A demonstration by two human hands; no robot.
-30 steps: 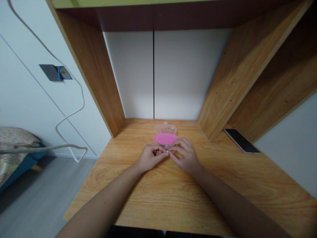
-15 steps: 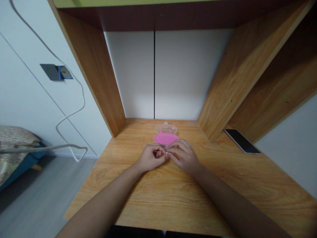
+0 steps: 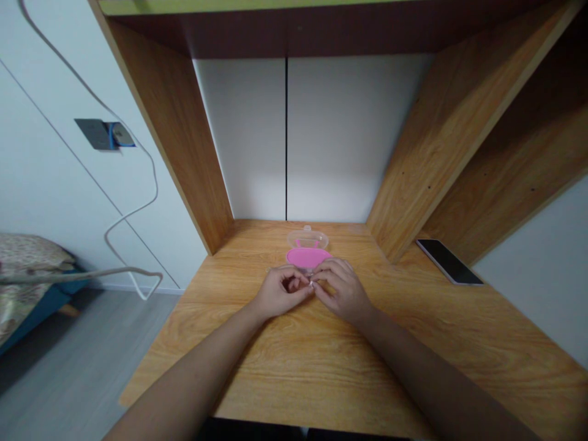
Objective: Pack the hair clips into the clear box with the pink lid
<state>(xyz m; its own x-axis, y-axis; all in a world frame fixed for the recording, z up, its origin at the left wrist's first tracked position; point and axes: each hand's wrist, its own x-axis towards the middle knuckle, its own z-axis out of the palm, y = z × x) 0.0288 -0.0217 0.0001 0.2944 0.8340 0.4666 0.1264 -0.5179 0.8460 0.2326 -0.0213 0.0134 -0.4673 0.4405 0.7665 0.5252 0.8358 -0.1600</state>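
My left hand (image 3: 282, 293) and my right hand (image 3: 342, 289) meet fingertip to fingertip above the wooden desk. Both are closed in a pinch around a tiny whitish piece (image 3: 311, 283), too small to make out. Just beyond the fingers lies a pink oval tray (image 3: 307, 257), its near edge partly hidden by my hands. Behind it stands a clear oval lid (image 3: 307, 237) with a small tab at its top and pink lines showing in it.
A dark-screened phone (image 3: 449, 261) lies on the desk (image 3: 303, 373) at the right. Wooden side panels and a white back panel enclose the desk's rear, with a shelf overhead. A white cable (image 3: 155, 184) hangs at the left.
My fingertips have shifted very slightly to the right with the tiny piece between them. The tray, lid and phone have not moved.
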